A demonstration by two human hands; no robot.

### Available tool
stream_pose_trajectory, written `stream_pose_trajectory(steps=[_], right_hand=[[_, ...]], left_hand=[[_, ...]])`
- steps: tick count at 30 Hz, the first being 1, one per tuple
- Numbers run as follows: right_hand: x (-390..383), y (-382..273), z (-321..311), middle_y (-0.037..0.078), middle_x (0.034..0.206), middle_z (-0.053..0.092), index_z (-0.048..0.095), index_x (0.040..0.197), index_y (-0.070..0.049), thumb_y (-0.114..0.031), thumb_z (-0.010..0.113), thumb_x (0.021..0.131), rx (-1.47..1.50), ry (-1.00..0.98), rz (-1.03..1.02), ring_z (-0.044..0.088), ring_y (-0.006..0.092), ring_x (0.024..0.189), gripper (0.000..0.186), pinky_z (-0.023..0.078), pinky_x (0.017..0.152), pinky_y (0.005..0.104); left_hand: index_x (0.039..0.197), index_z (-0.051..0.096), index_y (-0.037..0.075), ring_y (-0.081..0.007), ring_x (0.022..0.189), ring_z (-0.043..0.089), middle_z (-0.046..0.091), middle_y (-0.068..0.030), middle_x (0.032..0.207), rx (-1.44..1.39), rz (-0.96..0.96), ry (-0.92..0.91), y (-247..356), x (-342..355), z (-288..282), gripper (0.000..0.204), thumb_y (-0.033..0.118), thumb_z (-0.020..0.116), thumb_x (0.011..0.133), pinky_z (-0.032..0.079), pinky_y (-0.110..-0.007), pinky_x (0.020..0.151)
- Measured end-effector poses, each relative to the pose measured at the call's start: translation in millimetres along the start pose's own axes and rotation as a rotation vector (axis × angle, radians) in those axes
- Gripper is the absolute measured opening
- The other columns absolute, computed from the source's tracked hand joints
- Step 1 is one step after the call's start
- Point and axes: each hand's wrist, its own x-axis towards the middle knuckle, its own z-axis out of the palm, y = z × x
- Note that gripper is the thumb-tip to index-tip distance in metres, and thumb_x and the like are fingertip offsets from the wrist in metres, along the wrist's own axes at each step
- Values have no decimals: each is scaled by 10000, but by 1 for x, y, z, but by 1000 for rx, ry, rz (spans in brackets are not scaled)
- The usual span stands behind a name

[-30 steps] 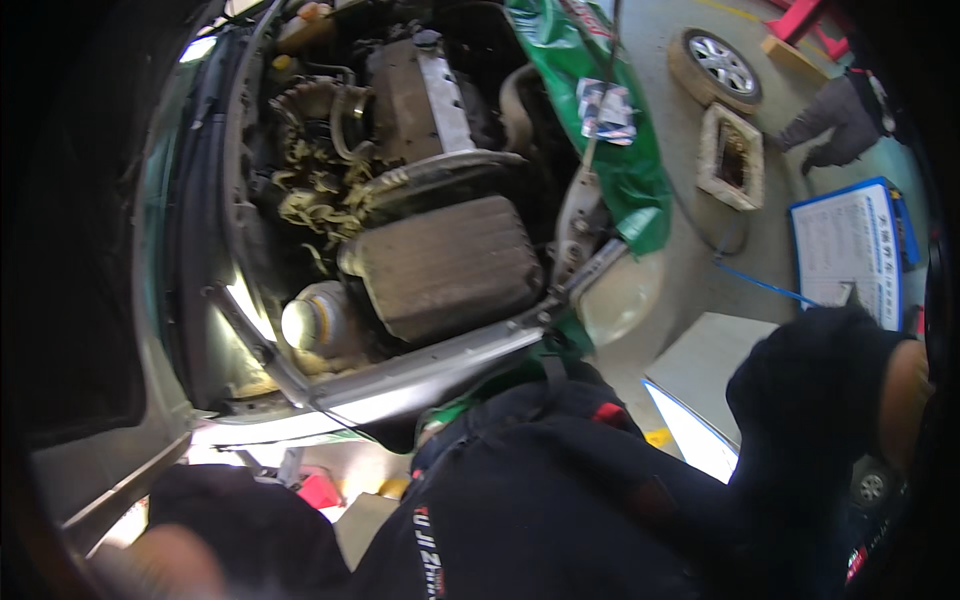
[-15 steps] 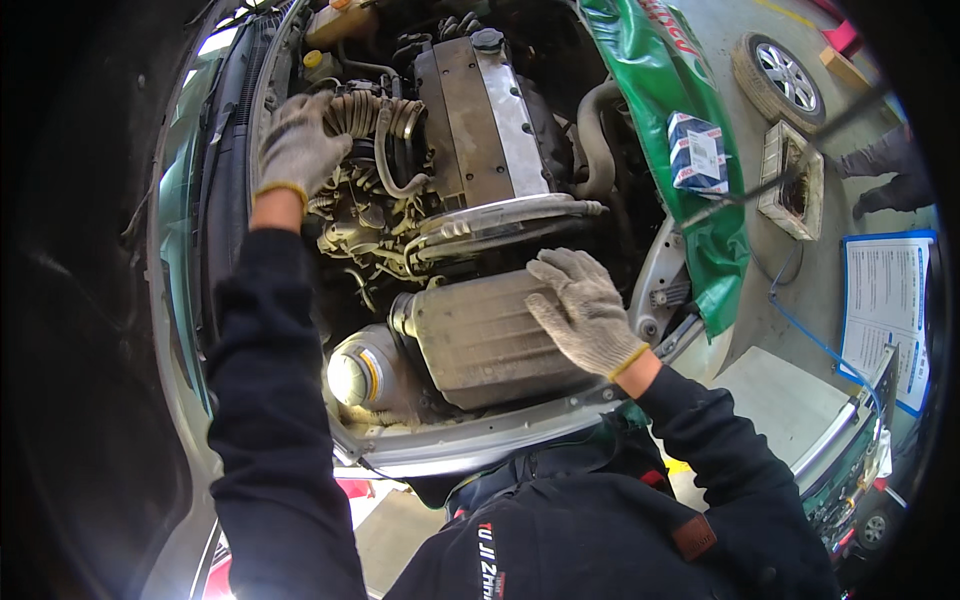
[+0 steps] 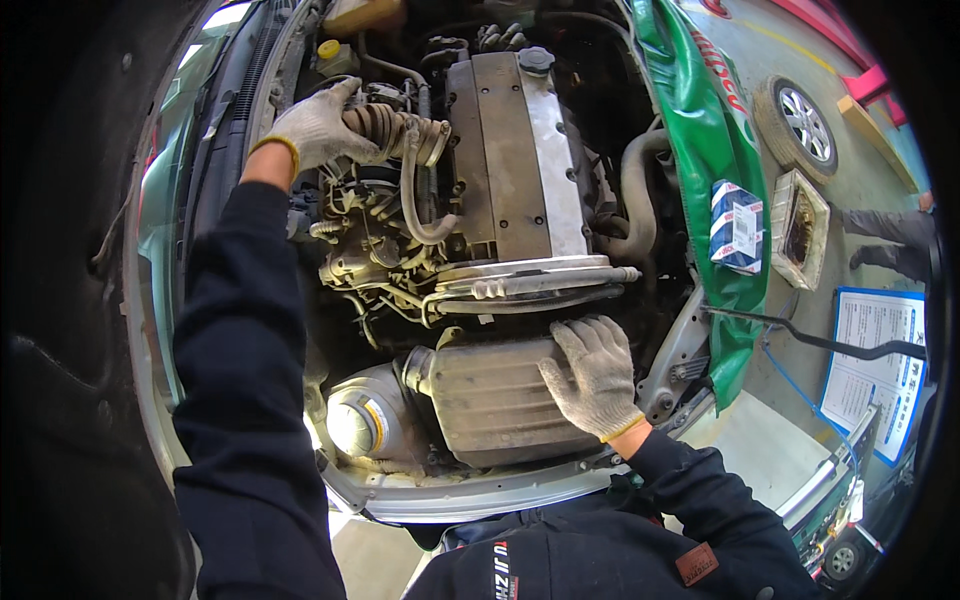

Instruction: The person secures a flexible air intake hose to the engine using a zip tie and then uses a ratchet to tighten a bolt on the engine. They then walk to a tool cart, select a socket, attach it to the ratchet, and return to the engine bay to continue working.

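Observation:
My left hand (image 3: 318, 130), in a knitted glove with a yellow cuff, grips the end of a dirty corrugated hose (image 3: 400, 128) at the upper left of the engine bay. My right hand (image 3: 590, 380), gloved alike, lies open with fingers spread on a ribbed dark plastic box (image 3: 478, 418) near the front edge. Between and beyond them are the engine cover (image 3: 500, 170), with a silver strip and black cap, and a bundle of pipes. A pale round reservoir (image 3: 355, 430) sits left of the plastic box.
A green fender cover (image 3: 735, 330) bears a blue-and-white box (image 3: 736, 228). Right of the car lie a wheel (image 3: 800, 125), a pale tray (image 3: 798, 228), a chart board (image 3: 870, 370) and a light-topped cart (image 3: 750, 440); another person's legs (image 3: 890, 240) show. A black rod (image 3: 830, 340) crosses the right.
My hands came up from low in the picture onto the engine bay. Since half a second ago, my left hand has closed on the hose. The view has also shifted.

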Motion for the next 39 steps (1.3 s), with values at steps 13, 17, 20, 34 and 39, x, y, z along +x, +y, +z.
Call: stream_pose_trajectory(steps=[13, 17, 20, 34, 39], right_hand=[[-5, -1, 2, 190, 1245, 762, 743, 1310, -36, -271, 847, 928, -7, 41, -26, 690, 439, 1209, 460, 481, 1192, 583], [-6, 0, 1, 185, 1285, 757, 750, 1332, -33, -257, 828, 934, -8, 25, -14, 674, 430, 1256, 463, 476, 1193, 564], [-6, 1, 1, 188, 1289, 757, 751, 1326, -28, -264, 821, 943, 2, 11, -11, 675, 432, 1257, 455, 471, 1205, 568], [-2, -2, 4, 180, 1262, 777, 752, 1283, -24, -284, 836, 934, -36, 0, -8, 700, 413, 1235, 443, 462, 1221, 583], [-1, -3, 4, 175, 1272, 771, 747, 1284, -29, -265, 831, 929, -41, -25, 5, 697, 406, 1237, 435, 463, 1219, 585]], left_hand=[[1784, 373, 91, -388, 1268, 797, 767, -313, 1382, -318, -770, 220, 68, -256, 46, 1084, 412, 893, 889, 639, -525, 1124], [1769, 406, 57, -391, 1343, 758, 740, -297, 1476, -420, -787, 202, 77, -284, 82, 1020, 443, 876, 951, 593, -486, 1185], [1732, 452, 7, -441, 1375, 729, 721, -303, 1519, -595, -776, 269, 80, -300, 101, 963, 458, 843, 976, 555, -486, 1197], [1683, 487, -110, -412, 1394, 712, 686, -325, 1557, -919, -927, 236, 77, -311, 136, 899, 464, 764, 1049, 561, -440, 1165], [1632, 548, -122, -428, 1444, 682, 685, -350, 1549, -668, -921, 240, 82, -308, 129, 780, 396, 732, 1078, 518, -452, 1218]])
